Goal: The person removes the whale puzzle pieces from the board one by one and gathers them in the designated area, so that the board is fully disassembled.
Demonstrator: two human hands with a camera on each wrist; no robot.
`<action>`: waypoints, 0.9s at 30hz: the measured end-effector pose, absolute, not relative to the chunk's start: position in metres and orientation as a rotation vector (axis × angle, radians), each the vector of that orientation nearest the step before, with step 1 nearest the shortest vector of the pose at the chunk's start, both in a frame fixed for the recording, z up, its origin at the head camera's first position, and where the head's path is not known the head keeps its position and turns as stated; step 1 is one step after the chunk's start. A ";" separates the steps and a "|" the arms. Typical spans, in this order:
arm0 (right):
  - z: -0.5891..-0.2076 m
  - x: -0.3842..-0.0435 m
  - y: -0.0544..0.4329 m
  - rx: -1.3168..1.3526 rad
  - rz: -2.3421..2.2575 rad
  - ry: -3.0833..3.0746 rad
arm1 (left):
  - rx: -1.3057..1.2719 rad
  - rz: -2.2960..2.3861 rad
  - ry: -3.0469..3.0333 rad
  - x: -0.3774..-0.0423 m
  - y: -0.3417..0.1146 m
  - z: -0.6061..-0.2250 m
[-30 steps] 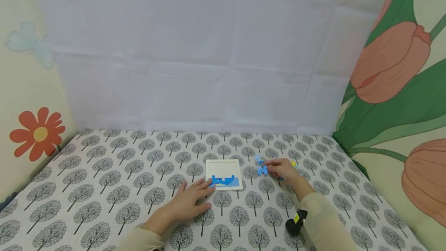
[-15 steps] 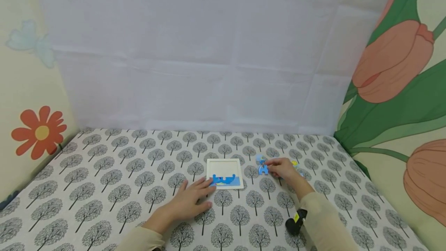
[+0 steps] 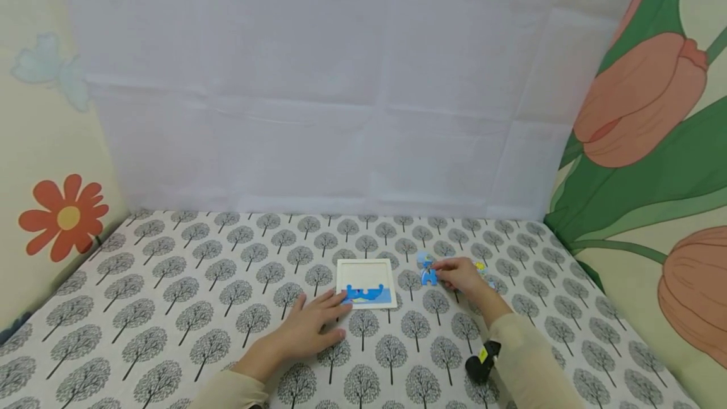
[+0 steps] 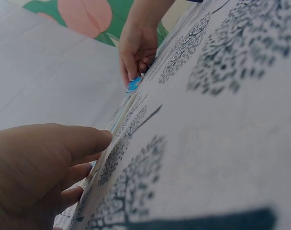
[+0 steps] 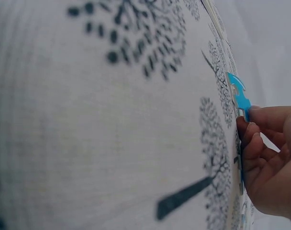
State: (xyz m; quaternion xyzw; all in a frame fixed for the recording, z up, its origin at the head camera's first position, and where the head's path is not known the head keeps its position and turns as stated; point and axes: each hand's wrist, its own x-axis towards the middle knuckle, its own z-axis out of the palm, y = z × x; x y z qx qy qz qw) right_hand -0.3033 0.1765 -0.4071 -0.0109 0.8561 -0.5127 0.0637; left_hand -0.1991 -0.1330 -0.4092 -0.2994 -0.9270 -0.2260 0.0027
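Observation:
A white square puzzle tray (image 3: 365, 265) lies mid-table in the head view, its lower part filled with blue puzzle pieces (image 3: 375, 295). My left hand (image 3: 307, 327) rests palm down with straight fingers, its fingertips at the tray's lower left corner. To the right of the tray, my right hand (image 3: 462, 275) pinches a blue puzzle piece (image 3: 428, 277) between thumb and finger, low over the cloth. The right wrist view shows this same blue piece (image 5: 240, 97) tilted up at the fingertips. Another light blue piece (image 3: 423, 259) lies just behind it.
More loose pieces, one with yellow (image 3: 480, 266), lie beyond my right hand and are partly hidden by it. A black device (image 3: 483, 362) is on my right wrist. The tree-print cloth (image 3: 227, 295) covers the table, with a white sheet (image 3: 295, 93) hanging behind.

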 end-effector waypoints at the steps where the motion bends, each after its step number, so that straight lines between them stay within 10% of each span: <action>1: -0.407 -0.303 0.176 -0.037 -1.550 2.583 | -0.938 -0.709 -2.908 -0.199 -0.133 -0.409; 27: -0.402 -0.302 0.173 0.062 -1.502 2.614 | -0.944 -0.706 -2.909 -0.200 -0.133 -0.410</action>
